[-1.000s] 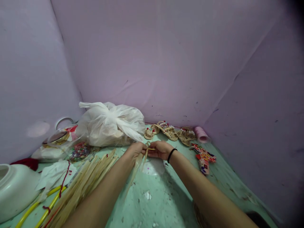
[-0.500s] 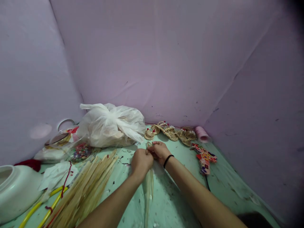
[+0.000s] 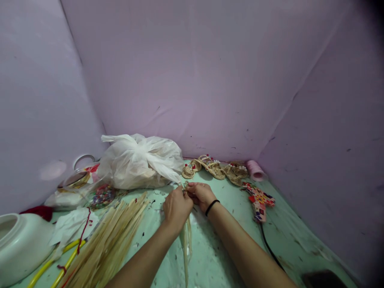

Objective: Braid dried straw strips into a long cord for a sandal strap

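Observation:
My left hand (image 3: 177,208) and my right hand (image 3: 200,194) meet over the green table (image 3: 228,248), both pinched on a small woven straw piece (image 3: 185,185). Long pale straw strips (image 3: 187,244) hang down from it under my left hand toward me. A black band circles my right wrist. A large bundle of loose straw strips (image 3: 111,240) lies to the left of my left arm.
A tied white plastic bag (image 3: 139,160) sits behind my hands. Several woven straw sandals (image 3: 216,168), a pink thread spool (image 3: 255,169) and a colourful glue gun (image 3: 258,200) with black cord lie at the back right. A bead jar (image 3: 90,186), white pot (image 3: 21,244) and yellow hoops (image 3: 60,264) are left.
My hands drew together and slightly closer to me. The straw strips, held out sideways a second ago, now hang straight down below my left hand.

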The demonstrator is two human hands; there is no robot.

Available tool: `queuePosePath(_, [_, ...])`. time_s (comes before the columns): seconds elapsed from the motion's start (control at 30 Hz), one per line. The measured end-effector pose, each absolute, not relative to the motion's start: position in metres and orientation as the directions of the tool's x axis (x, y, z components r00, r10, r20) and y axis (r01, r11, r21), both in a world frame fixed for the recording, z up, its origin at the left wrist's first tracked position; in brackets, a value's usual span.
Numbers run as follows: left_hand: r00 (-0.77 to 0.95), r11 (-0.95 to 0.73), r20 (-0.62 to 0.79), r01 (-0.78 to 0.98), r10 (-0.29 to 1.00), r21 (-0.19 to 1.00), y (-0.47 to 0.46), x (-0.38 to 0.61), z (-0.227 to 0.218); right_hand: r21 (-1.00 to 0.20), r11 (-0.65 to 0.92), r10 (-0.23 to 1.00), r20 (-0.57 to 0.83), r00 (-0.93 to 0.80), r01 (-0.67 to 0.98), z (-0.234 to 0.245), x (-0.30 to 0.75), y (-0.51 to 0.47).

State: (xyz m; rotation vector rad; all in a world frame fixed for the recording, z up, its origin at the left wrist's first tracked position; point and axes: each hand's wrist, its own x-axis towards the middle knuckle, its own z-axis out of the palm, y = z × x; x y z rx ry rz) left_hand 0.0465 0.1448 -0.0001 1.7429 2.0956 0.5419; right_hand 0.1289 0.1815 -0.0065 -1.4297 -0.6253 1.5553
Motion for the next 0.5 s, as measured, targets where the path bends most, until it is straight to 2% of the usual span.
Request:
queuePosePath(0.13, [-0.071,0.07,-0.014,0.894,0.997,0.443,0.1437,0.0464,0.0018,-0.863,-0.433,0.873,-0.473,0.12,-0.26,-0.0111,0.1278,0.1813])
queuePosePath(0.27, [0.041,-0.042,0.01,0.953,0.999,0.3,0.1452,0.0465,0.0022,-0.888,-0.395,0.882,-0.439,0.175,-0.235,-0.014,0.1285,0.1802])
queuePosePath(0.5, [0.204,-0.205,0.015,0.97,0.979,0.131,0.1525,0.0404,0.0028,-0.906,-0.386,0.908,-0.406,0.104,-0.172,-0.0129,0.1319,0.18])
